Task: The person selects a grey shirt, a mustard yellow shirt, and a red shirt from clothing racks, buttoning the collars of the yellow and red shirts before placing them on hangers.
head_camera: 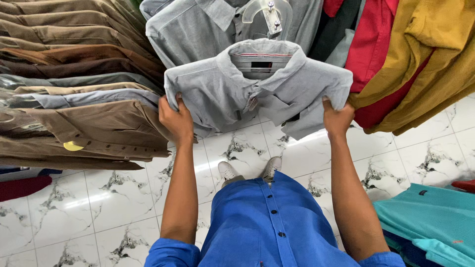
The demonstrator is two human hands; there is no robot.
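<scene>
Both hands are gripping a folded grey shirt [257,86] held out above the marble floor [99,198]. The left hand [175,118] is closing around its left edge, the right hand [337,117] is clutching its right edge. Another grey shirt on a clear hanger [269,15] is hanging just behind, beside stacked brown shirts [74,74].

fingertips of both hands [176,120] tucked behind grey shirt [257,91], hanger [267,15] top cut off
</scene>
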